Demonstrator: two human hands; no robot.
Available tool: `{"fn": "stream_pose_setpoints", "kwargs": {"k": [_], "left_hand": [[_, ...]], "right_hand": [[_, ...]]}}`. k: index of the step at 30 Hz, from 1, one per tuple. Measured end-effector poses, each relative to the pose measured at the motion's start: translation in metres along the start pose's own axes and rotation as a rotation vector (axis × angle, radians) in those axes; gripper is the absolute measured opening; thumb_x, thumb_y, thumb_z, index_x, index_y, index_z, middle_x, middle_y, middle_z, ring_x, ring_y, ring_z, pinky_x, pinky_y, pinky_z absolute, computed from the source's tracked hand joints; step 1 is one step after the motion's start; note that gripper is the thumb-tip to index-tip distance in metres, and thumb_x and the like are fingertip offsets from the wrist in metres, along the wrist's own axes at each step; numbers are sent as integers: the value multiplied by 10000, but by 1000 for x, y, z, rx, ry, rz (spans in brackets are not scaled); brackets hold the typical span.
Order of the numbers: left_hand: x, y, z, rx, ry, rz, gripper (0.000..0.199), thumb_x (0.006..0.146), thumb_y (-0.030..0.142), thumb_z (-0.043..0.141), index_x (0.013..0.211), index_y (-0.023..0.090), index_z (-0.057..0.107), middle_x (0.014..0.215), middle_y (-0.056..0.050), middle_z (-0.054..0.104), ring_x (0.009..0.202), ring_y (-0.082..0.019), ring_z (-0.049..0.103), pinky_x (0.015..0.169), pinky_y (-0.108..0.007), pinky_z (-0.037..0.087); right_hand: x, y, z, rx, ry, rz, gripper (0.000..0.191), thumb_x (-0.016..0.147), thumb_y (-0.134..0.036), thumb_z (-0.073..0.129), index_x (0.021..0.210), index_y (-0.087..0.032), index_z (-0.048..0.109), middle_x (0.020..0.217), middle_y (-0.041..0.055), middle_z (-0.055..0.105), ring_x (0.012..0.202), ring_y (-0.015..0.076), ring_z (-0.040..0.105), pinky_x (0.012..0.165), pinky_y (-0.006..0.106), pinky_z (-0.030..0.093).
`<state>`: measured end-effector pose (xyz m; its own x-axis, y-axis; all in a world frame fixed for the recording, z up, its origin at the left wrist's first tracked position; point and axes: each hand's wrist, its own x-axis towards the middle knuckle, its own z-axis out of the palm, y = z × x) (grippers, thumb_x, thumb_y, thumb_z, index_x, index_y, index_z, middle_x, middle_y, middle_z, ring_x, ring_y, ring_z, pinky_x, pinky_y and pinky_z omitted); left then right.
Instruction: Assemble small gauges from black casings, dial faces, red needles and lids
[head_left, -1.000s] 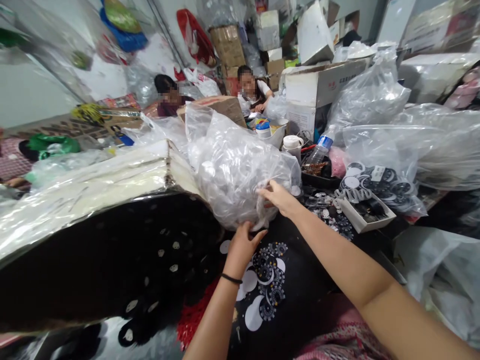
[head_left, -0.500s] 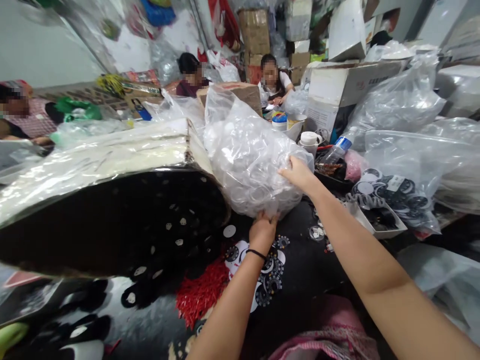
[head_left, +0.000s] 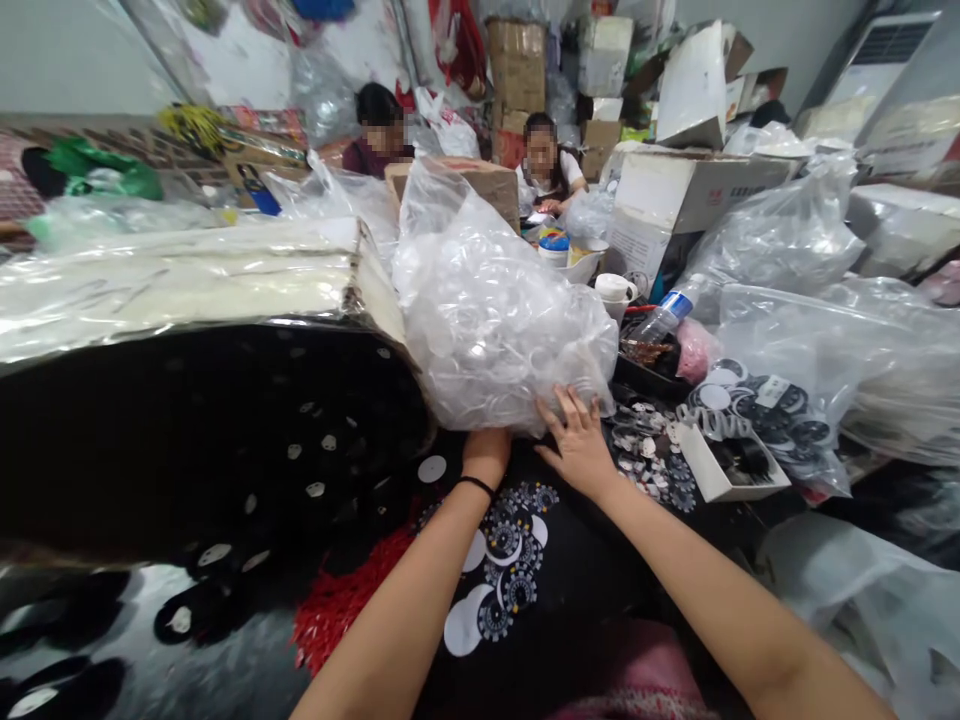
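Observation:
A big clear plastic bag (head_left: 502,310) full of transparent round pieces stands on the black table. My right hand (head_left: 579,440) lies with spread fingers against the bag's lower right front. My left hand (head_left: 486,457), with a black band at the wrist, reaches to the bag's bottom edge; its fingers are hidden under the plastic. Below my hands lie black-and-white patterned discs (head_left: 517,560), plain white discs (head_left: 462,625) and a heap of red strips (head_left: 349,590).
A large taped box (head_left: 180,275) with a dark opening fills the left. To the right are a small white box (head_left: 739,465), a bottle (head_left: 667,315), a white cup (head_left: 615,292) and bagged discs (head_left: 780,400). People sit across the table.
My right hand has moved down from the bag's upper right side to its lower front, fingers now spread. My left hand's fingers have gone out of sight beneath the bag. The view has shifted slightly.

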<state>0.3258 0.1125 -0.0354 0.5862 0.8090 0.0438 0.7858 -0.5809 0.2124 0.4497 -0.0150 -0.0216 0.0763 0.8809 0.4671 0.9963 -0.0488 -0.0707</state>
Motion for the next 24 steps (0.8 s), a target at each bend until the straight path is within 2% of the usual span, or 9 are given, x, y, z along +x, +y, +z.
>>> {"fn": "stream_pose_setpoints", "kwargs": {"k": [2,5,8,12,15,18,21,24], "left_hand": [[2,-6,-4,-9,12,-6,349,935,341,608,1252,196,591,1286,-106,602,1085,-242,627,898,-455,541],[6,-15,-14,-23,44,-36,343,939,341,603,1250,197,593,1288,-107,602,1081,-239,627,899,-454,541],[15,-21,-25,-33,82,-82,354,938,343,604,1255,185,588,1281,-109,605,1071,-240,630,891,-461,544],[16,-21,-41,-65,128,-126,348,941,343,598,1255,193,590,1292,-109,600,1078,-239,627,899,-460,541],[-5,-12,-45,-94,128,-136,325,949,344,584,1244,210,600,1311,-110,592,1094,-236,618,920,-458,531],[-40,0,-40,-125,93,-142,351,936,371,600,1237,191,602,1300,-111,598,1119,-252,608,943,-489,511],[-74,16,-34,-182,70,-127,434,926,414,602,1290,179,569,1258,-121,622,1107,-272,618,971,-522,478],[-90,33,-34,-256,77,-77,632,895,448,631,1446,203,441,1356,-175,572,1137,-316,617,995,-503,459]], "right_hand": [[16,10,23,-20,-35,-16,693,917,-391,584,1543,-257,318,1638,141,210,1515,356,141,1180,649,113],[39,15,43,6,3,-66,678,908,-246,542,1546,-278,313,1648,118,191,1521,355,120,1181,649,113],[55,11,55,36,59,-91,674,884,-170,493,1537,-241,340,1650,131,174,1517,386,110,1170,675,111],[65,7,57,47,109,-123,620,889,-163,451,1506,-188,402,1623,175,238,1498,415,174,1145,692,191],[63,8,50,27,101,-135,607,880,-153,445,1486,-189,436,1587,160,333,1473,376,266,1130,615,318],[56,13,42,4,69,-121,564,892,-157,431,1446,-240,496,1525,109,446,1359,336,432,1063,517,438],[55,17,34,47,21,-78,533,876,-174,464,1388,-279,565,1457,101,513,1202,350,530,1011,528,461],[64,17,21,144,-63,-61,566,791,-133,515,1328,-278,622,1328,140,589,1095,351,587,955,546,480]]}}
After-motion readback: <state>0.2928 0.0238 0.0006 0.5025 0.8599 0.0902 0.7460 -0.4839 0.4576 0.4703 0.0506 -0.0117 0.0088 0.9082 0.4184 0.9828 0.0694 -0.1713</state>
